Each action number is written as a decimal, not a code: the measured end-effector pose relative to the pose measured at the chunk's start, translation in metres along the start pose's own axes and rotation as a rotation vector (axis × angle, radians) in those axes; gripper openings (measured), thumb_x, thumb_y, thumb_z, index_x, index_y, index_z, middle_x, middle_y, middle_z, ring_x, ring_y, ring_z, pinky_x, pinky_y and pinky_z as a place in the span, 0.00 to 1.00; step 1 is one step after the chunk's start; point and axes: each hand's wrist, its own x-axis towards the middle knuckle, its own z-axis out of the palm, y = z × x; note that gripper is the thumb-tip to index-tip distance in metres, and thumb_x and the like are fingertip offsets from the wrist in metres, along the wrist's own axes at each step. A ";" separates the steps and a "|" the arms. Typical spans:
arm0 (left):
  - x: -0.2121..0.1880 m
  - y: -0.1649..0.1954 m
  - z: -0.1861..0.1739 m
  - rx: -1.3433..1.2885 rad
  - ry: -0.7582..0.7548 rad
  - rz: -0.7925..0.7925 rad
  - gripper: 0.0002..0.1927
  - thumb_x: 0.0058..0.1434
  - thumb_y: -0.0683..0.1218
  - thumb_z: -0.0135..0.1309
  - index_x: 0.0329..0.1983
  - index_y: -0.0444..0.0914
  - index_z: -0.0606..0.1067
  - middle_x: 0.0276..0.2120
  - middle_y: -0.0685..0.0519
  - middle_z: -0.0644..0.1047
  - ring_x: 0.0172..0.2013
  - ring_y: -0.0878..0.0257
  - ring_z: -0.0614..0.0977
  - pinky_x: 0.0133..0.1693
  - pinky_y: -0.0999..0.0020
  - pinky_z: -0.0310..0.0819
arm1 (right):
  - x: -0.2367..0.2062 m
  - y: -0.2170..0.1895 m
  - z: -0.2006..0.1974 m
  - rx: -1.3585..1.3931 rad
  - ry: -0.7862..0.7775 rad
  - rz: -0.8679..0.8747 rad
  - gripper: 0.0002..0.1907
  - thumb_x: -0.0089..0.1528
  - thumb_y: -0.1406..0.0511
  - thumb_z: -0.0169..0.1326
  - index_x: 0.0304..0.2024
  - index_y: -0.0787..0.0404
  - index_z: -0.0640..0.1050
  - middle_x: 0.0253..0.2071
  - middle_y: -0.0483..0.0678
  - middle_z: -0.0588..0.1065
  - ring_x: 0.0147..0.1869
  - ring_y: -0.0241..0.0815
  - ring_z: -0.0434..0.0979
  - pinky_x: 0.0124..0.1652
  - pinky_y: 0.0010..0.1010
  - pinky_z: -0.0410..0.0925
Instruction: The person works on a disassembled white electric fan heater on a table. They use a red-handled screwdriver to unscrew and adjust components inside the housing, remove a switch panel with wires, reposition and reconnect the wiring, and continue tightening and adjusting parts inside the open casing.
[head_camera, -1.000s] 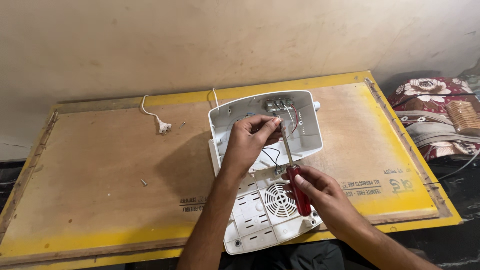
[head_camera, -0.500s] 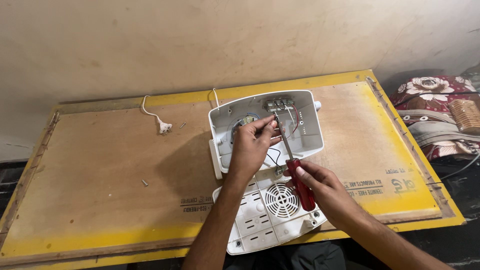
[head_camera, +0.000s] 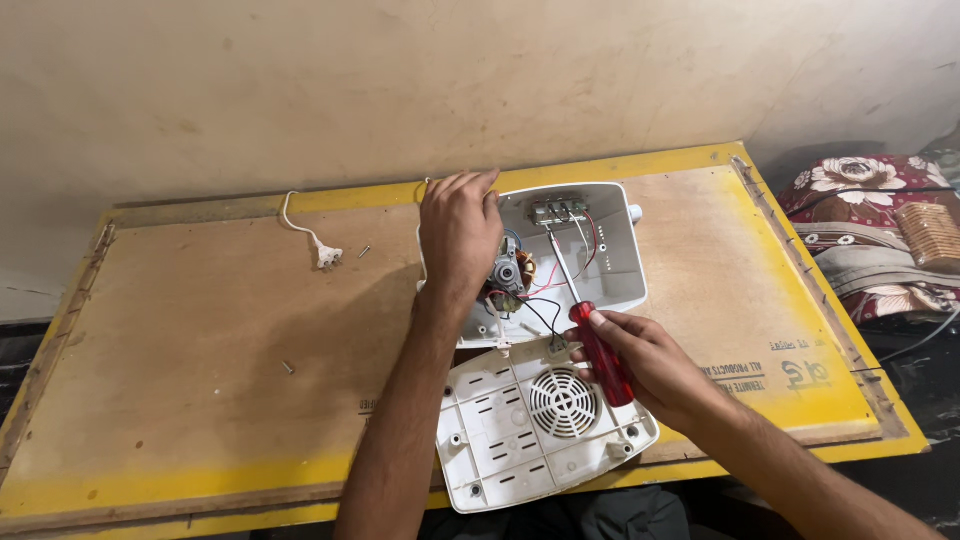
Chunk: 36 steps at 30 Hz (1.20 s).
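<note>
Your left hand (head_camera: 458, 232) grips the far left edge of the open white housing (head_camera: 610, 262), which sits mid-board on the yellow-edged board (head_camera: 200, 330). Your right hand (head_camera: 640, 358) is closed around the red screwdriver (head_camera: 598, 350), tip inside the housing. The detached vented cover (head_camera: 540, 425) lies nearer you.

Yellow-edged brown desk (head_camera: 200, 400) carries open white housing (head_camera: 615, 270), detached vented cover (head_camera: 520, 440), white plug (head_camera: 326, 256), two loose screws (head_camera: 288, 368).
</note>
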 end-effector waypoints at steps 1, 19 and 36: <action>0.001 -0.004 0.005 0.009 0.000 0.014 0.14 0.61 0.41 0.58 0.50 0.36 0.82 0.47 0.45 0.83 0.54 0.48 0.80 0.61 0.48 0.67 | 0.003 -0.001 0.001 0.027 -0.027 0.001 0.24 0.69 0.59 0.46 0.58 0.72 0.72 0.43 0.54 0.78 0.41 0.40 0.80 0.40 0.34 0.78; -0.010 -0.006 0.024 -0.011 -0.067 -0.053 0.10 0.62 0.38 0.54 0.43 0.35 0.83 0.38 0.47 0.84 0.42 0.50 0.84 0.66 0.37 0.57 | 0.024 -0.002 0.011 0.139 -0.066 0.077 0.21 0.70 0.59 0.47 0.54 0.73 0.72 0.38 0.53 0.77 0.37 0.40 0.80 0.39 0.30 0.78; -0.021 -0.010 0.032 0.029 -0.016 0.000 0.13 0.61 0.37 0.53 0.48 0.35 0.82 0.47 0.45 0.83 0.56 0.51 0.81 0.69 0.37 0.49 | 0.043 -0.012 0.006 0.096 -0.006 0.003 0.26 0.67 0.57 0.51 0.56 0.73 0.72 0.41 0.56 0.76 0.41 0.42 0.82 0.40 0.31 0.79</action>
